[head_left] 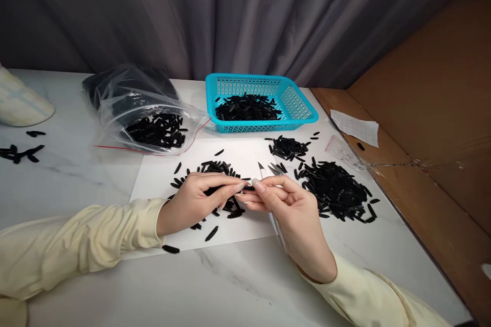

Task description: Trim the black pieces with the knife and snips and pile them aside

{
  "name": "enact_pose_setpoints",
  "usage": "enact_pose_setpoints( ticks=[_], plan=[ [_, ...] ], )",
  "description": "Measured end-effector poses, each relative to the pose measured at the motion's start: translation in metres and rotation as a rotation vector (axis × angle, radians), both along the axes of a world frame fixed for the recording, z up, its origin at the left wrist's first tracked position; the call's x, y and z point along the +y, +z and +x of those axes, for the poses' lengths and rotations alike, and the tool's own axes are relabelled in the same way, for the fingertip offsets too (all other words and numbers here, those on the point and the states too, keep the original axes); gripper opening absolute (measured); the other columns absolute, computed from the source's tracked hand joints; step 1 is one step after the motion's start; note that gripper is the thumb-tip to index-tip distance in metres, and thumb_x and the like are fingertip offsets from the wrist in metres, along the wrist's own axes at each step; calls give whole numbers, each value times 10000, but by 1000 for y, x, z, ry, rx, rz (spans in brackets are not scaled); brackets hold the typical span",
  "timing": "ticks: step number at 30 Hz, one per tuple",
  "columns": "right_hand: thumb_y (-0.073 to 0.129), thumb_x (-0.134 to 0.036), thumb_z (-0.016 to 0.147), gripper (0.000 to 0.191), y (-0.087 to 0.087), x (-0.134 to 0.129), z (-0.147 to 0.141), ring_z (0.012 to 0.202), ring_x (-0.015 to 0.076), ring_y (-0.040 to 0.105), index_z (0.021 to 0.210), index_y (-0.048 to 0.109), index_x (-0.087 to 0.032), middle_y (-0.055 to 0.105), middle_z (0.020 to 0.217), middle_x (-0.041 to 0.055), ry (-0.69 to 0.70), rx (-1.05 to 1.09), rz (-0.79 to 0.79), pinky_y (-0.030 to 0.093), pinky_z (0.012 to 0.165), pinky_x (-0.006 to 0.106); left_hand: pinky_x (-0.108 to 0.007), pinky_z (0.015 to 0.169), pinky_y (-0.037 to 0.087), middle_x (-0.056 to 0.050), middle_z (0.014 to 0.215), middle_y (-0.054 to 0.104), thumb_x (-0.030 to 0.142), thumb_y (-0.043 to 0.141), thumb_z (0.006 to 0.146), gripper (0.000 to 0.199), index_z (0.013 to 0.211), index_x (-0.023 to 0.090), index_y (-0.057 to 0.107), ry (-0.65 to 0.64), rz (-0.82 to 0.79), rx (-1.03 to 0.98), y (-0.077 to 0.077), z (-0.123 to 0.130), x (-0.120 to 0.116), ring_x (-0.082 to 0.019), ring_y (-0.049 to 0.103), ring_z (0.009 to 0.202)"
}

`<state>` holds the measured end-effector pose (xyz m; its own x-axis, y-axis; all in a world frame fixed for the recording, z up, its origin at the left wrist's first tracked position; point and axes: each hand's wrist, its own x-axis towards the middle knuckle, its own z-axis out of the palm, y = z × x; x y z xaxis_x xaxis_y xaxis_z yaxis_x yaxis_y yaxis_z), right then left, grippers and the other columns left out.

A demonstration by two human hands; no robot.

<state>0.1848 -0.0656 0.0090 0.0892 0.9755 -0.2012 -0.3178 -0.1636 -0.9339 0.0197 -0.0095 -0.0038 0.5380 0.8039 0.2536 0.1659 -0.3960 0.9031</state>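
Both hands meet over a white sheet (153, 179), fingertips nearly touching. A small black strip (249, 188) sits between their fingertips. My left hand (203, 194) pinches its left end between thumb and forefinger. My right hand (291, 209) is closed at its other end, with scissors or tweezers (274, 169) whose pointed metal tips stick out beyond the fingers; how they are held is partly hidden. Beneath and around my left hand lies a loose pile of black strips (218, 167). To the right of my right hand is a bigger pile (337, 191).
A blue basket (264, 126) with black pieces stands at the back. Left of it lies an open clear zip bag (157, 130) of the same pieces. A small pile (288, 147), a paper slip (355, 126) and cardboard (429, 102) are at right.
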Motion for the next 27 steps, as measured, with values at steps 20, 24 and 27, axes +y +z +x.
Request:
enact_pose_setpoints(
  ticks=[20, 24, 27],
  plan=[
    [646, -258, 821, 171, 3, 0, 0, 807, 210, 703, 867, 502, -180, 738, 787, 57, 234, 32, -27, 582, 755, 286, -115, 498, 418, 14, 662, 664, 200, 522, 854, 157, 805, 131, 655, 8, -98, 18, 1, 1, 1, -58, 543, 546],
    [642, -246, 827, 213, 2, -1, -1, 778, 192, 708, 838, 434, -201, 737, 765, 38, 218, 6, 3, 587, 716, 268, -110, 464, 391, 31, 630, 646, 177, 524, 849, 152, 800, 128, 659, 15, -48, 32, 1, 2, 1, -41, 495, 495],
    [640, -249, 829, 241, 1, 0, -1, 752, 187, 710, 817, 403, -208, 736, 755, 35, 207, -4, 31, 590, 702, 268, -112, 449, 379, 36, 609, 632, 166, 523, 846, 152, 800, 123, 661, 12, -31, 37, 1, 1, 0, -38, 472, 476]
  ],
)
